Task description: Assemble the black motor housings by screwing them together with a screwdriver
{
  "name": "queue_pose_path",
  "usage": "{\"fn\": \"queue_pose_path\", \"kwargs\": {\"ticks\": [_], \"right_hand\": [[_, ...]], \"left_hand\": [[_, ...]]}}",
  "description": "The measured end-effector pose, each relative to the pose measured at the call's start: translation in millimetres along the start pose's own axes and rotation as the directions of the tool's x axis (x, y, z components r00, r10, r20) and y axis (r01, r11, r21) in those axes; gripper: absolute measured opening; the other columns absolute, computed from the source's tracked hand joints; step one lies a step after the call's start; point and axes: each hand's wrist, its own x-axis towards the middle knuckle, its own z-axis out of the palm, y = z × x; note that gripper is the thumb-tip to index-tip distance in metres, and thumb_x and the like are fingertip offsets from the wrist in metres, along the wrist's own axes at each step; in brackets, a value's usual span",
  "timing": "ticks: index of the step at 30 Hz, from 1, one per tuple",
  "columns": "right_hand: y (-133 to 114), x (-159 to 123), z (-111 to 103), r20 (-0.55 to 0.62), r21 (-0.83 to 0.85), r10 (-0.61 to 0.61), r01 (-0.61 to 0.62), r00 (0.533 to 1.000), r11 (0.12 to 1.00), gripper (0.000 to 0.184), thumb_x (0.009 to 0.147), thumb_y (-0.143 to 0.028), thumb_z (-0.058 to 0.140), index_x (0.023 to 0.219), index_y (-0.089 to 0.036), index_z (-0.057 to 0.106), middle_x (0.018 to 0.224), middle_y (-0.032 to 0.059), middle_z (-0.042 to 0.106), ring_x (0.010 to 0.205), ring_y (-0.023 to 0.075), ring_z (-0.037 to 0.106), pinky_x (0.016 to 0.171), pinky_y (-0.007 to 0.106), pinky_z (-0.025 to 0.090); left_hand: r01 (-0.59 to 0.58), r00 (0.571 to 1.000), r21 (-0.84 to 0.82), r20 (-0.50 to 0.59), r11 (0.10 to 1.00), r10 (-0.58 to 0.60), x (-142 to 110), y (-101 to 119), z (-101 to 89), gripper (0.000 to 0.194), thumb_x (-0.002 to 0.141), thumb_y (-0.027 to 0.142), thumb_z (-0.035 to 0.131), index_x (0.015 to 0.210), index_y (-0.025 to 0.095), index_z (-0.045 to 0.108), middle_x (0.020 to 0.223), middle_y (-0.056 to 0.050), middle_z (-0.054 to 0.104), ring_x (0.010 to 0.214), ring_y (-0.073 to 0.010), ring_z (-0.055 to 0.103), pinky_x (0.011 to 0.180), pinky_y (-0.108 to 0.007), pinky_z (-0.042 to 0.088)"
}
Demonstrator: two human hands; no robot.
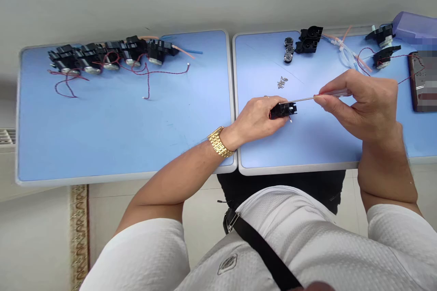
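My left hand (256, 118) is closed around a small black plastic motor unit (286, 109), just above the right-hand blue table. Between the fingers and thumb of my right hand (363, 102) is the clear handle of a screwdriver (303, 99). Its thin metal shaft points left, and the tip reaches the top of the black unit near my left fingertips. Whether a screw sits under the tip is too small to tell. A little white connector (291, 120) shows below the unit. Behind it lies a small pile of screws (282, 82).
Several black motor assemblies (112, 56) with red wires line the left table's back. Black housings (310, 39), round black parts (288, 49), tubing with zip ties (346, 52) and more assemblies (384, 47) lie at the right back. A phone (421, 82) and purple bin (414, 27) are far right.
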Motion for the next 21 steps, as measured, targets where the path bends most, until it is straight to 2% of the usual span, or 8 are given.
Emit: {"fn": "queue_pose_path", "kwargs": {"ticks": [2,4,9,13,16,21], "right_hand": [[1.8,0.3,0.4,-0.009,-0.075,0.017,-0.017,1.0,0.997,0.036,0.109,-0.055,0.075,0.083,-0.031,0.071,0.069,-0.0056,0.077,0.059,0.0192,0.073,0.054,0.036,0.049],[2.4,0.4,0.4,-0.003,-0.09,0.029,-0.029,1.0,0.995,0.041,0.11,-0.06,0.071,0.082,-0.03,0.07,0.066,-0.0053,0.076,0.058,0.0182,0.073,0.052,0.036,0.046],[-2.0,0.7,-2.0,0.091,0.064,0.09,-0.096,0.992,0.993,0.02,0.111,-0.05,0.071,0.118,-0.032,0.076,0.1,-0.0021,0.088,0.086,0.0216,0.086,0.072,0.034,0.067],[-4.1,1.0,-2.3,0.07,0.097,0.045,-0.052,0.997,0.994,0.011,0.109,-0.041,0.073,0.115,-0.033,0.075,0.103,-0.0032,0.087,0.084,0.0211,0.085,0.075,0.036,0.07],[-3.0,1.6,-1.1,0.026,0.075,-0.012,0.01,1.0,0.997,0.003,0.107,-0.035,0.077,0.107,-0.033,0.075,0.095,-0.0061,0.086,0.078,0.0191,0.084,0.069,0.033,0.067],[1.2,0.7,0.3,-0.025,-0.063,-0.023,0.022,0.999,0.998,0.03,0.106,-0.049,0.082,0.085,-0.03,0.073,0.071,-0.0071,0.079,0.062,0.0183,0.077,0.052,0.035,0.049]], "left_hand": [[0.0,1.0,0.002,-0.001,1.0,0.0,0.2,0.1,0.3,0.03,0.09,0.03,0.076,0.118,0.022,0.085,0.104,-0.004,0.086,0.084,-0.0185,0.072,0.079,-0.03,0.053],[0.002,1.0,-0.002,-0.002,1.0,-0.002,0.3,0.4,0.2,0.03,0.09,0.03,0.076,0.117,0.022,0.085,0.103,-0.004,0.086,0.083,-0.0183,0.072,0.078,-0.03,0.053],[-0.003,1.0,-0.017,-0.005,1.0,0.003,-0.3,1.3,-0.6,0.031,0.09,0.027,0.075,0.118,0.021,0.086,0.1,-0.003,0.085,0.082,-0.0173,0.071,0.079,-0.029,0.053],[-0.006,1.0,-0.027,-0.01,1.0,0.006,-0.5,1.5,-0.8,0.031,0.09,0.026,0.074,0.118,0.021,0.086,0.101,-0.003,0.085,0.083,-0.0172,0.072,0.081,-0.029,0.053],[0.005,1.0,-0.016,-0.003,1.0,-0.005,-0.3,1.6,-1.3,0.031,0.089,0.027,0.076,0.118,0.021,0.086,0.102,-0.003,0.085,0.084,-0.0174,0.072,0.08,-0.03,0.052],[0.006,1.0,-0.002,0.006,1.0,-0.006,-0.1,1.4,-1.9,0.03,0.09,0.028,0.076,0.118,0.021,0.085,0.103,-0.003,0.085,0.084,-0.0175,0.072,0.079,-0.03,0.053]]}}
